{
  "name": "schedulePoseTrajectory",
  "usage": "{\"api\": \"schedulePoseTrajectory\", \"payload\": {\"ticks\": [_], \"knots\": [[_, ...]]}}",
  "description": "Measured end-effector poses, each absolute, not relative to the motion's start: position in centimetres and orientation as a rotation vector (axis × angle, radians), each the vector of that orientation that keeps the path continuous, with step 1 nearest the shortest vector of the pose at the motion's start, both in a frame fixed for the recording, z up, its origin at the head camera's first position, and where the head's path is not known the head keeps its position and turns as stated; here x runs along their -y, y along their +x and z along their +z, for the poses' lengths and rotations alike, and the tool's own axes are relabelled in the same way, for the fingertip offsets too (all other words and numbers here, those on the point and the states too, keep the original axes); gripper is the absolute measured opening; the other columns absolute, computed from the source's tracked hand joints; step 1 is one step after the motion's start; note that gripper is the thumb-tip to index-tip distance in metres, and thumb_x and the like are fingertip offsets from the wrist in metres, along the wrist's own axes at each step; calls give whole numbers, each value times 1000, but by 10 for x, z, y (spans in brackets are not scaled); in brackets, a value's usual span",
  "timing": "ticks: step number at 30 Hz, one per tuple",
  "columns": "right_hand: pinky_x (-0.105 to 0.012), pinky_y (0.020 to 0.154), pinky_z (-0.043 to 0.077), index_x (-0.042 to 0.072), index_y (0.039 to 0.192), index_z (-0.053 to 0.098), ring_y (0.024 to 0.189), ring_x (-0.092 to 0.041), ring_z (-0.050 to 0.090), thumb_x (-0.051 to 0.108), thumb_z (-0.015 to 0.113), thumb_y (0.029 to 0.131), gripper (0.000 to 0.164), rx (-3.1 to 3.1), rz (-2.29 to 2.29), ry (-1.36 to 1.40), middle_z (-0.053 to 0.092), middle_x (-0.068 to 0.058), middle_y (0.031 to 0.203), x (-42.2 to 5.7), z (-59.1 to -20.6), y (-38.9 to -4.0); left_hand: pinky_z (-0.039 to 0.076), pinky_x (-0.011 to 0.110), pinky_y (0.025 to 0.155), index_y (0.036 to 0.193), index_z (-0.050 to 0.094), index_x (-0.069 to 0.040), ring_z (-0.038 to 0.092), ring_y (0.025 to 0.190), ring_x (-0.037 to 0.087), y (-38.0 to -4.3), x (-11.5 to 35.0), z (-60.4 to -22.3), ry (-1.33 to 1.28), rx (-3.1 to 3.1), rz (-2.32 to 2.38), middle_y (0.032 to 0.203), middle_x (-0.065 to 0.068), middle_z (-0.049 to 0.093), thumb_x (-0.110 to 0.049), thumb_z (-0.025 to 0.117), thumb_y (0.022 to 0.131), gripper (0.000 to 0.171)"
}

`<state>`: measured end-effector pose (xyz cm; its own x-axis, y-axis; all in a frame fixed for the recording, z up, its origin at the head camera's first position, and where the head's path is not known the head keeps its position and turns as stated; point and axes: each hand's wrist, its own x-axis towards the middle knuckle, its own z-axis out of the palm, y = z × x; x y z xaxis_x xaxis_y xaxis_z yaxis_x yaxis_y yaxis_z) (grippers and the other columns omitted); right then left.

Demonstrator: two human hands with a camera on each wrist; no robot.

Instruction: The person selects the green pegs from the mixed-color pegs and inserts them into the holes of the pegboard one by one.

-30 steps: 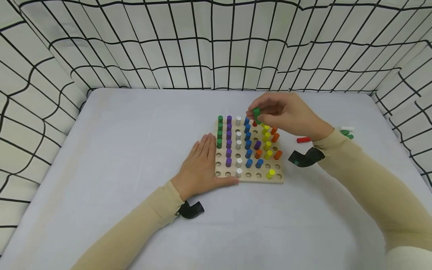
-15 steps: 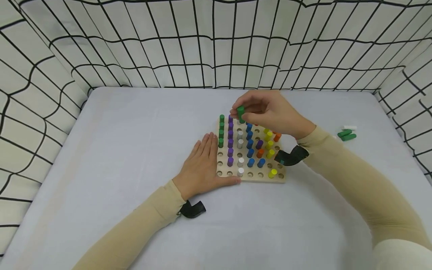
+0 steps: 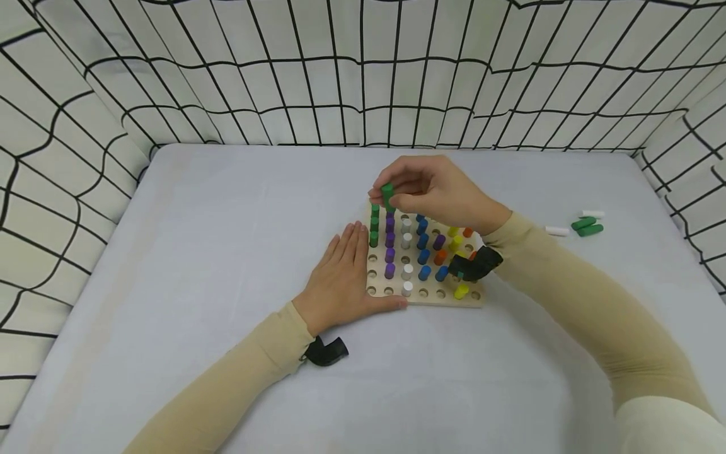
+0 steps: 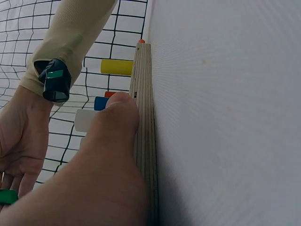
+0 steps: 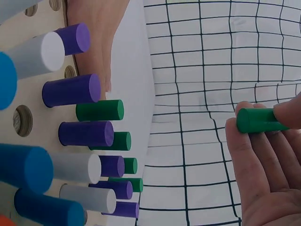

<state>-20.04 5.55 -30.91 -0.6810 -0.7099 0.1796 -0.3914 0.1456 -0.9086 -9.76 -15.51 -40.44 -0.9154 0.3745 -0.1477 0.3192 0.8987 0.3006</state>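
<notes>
A wooden pegboard (image 3: 420,301) holds rows of coloured pegs. My left hand (image 3: 337,284) lies flat along the board's left side, its straight fingers at the left edge and its thumb stretched along the front edge. Between thumb and fingertips, my right hand (image 3: 437,192) pinches a green peg (image 5: 261,120) above the back left part of the board. In the right wrist view, green pegs (image 5: 101,110) stand in the outermost row, with purple pegs (image 5: 73,89) beside them. White pegs (image 3: 406,241), blue pegs (image 3: 423,241) and yellow pegs (image 3: 461,291) fill other holes. The right hand hides the board's back rows.
Two loose green pegs (image 3: 591,231) and a white peg (image 3: 593,214) lie on the white table (image 3: 227,221) to the right. Another white peg (image 3: 557,231) lies closer to the right sleeve. A black wire grid (image 3: 363,82) stands round the table's back and sides.
My right hand has moved left across the back of the board with the green peg, from over the right-hand columns to over the left ones. The left hand stays in place at the board.
</notes>
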Motion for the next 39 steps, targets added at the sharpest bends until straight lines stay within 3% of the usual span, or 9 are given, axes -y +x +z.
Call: {"api": "schedulePoseTrajectory", "payload": {"ticks": [13, 24, 39], "knots": [[-31, 97, 61, 7, 123, 72, 112, -17, 75, 0, 65, 99, 27, -2081, -1508, -1015, 77, -9, 122, -44, -318, -201, 9, 52, 135, 164, 0, 3, 0, 165, 34, -98, 154, -406, 538, -2860, 386, 175, 21, 0, -93, 52, 78, 139], [-31, 97, 61, 4, 122, 71, 111, -18, 76, -1, 62, 98, 26, -2063, -1491, -1052, 77, -12, 121, -38, -327, -201, 11, 54, 134, 164, 1, 4, 1, 165, 35, -97, 155, -403, 533, -2859, 389, 174, 23, 3, -92, 52, 79, 138], [-31, 98, 61, 3, 121, 71, 113, -24, 75, -3, 61, 97, 27, -1976, -1512, -1032, 77, -12, 121, -31, -340, -203, 8, 53, 135, 164, -6, 2, -1, 165, 32, -98, 155, -403, 531, -2841, 404, 175, 19, -5, -93, 50, 80, 138]]}}
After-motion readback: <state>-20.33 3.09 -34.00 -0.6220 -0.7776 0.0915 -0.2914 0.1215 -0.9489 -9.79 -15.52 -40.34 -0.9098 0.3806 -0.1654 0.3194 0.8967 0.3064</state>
